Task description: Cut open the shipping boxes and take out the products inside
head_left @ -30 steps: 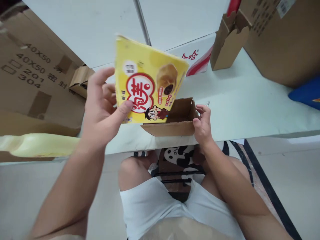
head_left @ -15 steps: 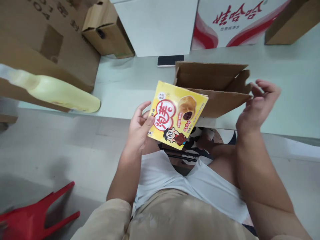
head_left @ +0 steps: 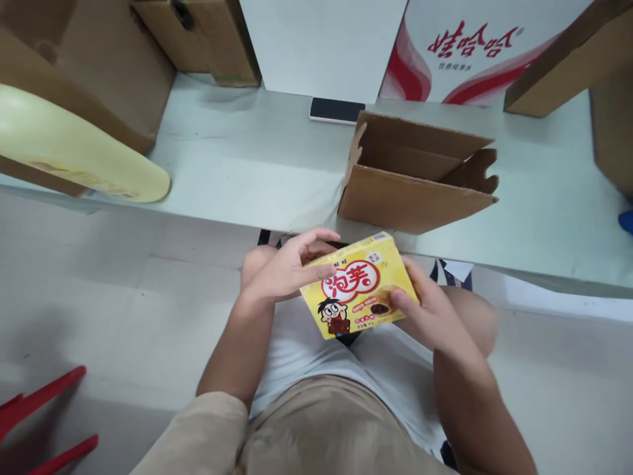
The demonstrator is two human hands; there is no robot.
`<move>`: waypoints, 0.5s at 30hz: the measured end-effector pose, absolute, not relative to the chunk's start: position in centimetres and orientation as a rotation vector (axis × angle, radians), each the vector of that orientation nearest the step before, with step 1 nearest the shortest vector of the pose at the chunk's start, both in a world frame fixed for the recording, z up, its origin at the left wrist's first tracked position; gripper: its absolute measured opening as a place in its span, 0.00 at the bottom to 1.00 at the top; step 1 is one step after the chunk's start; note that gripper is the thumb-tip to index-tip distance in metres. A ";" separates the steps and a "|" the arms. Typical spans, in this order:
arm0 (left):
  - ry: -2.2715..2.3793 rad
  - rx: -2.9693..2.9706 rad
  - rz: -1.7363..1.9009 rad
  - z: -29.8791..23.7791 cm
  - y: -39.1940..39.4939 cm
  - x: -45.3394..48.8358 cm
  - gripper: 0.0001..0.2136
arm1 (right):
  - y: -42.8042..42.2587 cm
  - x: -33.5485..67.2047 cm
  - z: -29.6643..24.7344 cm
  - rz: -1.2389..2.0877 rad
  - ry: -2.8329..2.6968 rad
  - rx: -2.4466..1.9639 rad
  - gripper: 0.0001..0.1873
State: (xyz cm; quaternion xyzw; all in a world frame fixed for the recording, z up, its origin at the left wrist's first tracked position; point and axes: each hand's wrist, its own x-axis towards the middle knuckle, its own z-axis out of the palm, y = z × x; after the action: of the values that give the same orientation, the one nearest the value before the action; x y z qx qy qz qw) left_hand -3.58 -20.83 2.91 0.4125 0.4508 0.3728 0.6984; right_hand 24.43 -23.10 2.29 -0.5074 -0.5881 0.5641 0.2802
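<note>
A yellow snack box (head_left: 353, 284) with a cartoon figure and a cream puff picture is held over my lap, tilted, its front face up. At its right end my right hand (head_left: 428, 300) grips it, thumb on the front and fingers behind. My left hand (head_left: 297, 264) holds the left end, thumb across the face; its fingers rise past the upper edge and are partly hidden. Just beyond, on the table, stands an open-topped cardboard box (head_left: 415, 191) with its top flaps up.
On the pale green table (head_left: 237, 158) are a dark flat device (head_left: 337, 110), a white box (head_left: 326, 46), a white-and-red carton (head_left: 459, 59), a brown carton (head_left: 198, 39) and a large pale yellow bottle (head_left: 84, 152). A red stool (head_left: 54, 396) stands on the floor at left.
The yellow box has come down and closer to my body and turned. My right hand has left the cardboard box's side and taken hold of the yellow box's right end.
</note>
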 end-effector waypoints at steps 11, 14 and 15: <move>1.084 0.989 1.107 1.6 -24.1 -1.2 0.30 | -24.2 22.6 -0.2 1.204 -1.216 -1.325 0.28; 1.174 1.246 1.173 4.0 -24.7 -0.7 0.28 | -24.2 23.5 1.8 1.027 -1.485 -1.310 0.26; 1.195 1.320 1.213 5.3 -24.2 -0.8 0.28 | -23.5 23.9 2.6 0.952 -1.557 -1.299 0.26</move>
State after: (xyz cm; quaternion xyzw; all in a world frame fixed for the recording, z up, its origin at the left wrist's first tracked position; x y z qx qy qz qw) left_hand -0.76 -24.22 5.29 0.5396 0.4885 0.4958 0.4737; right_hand 23.88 -23.53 2.64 -0.5221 -0.6257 0.3824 0.4355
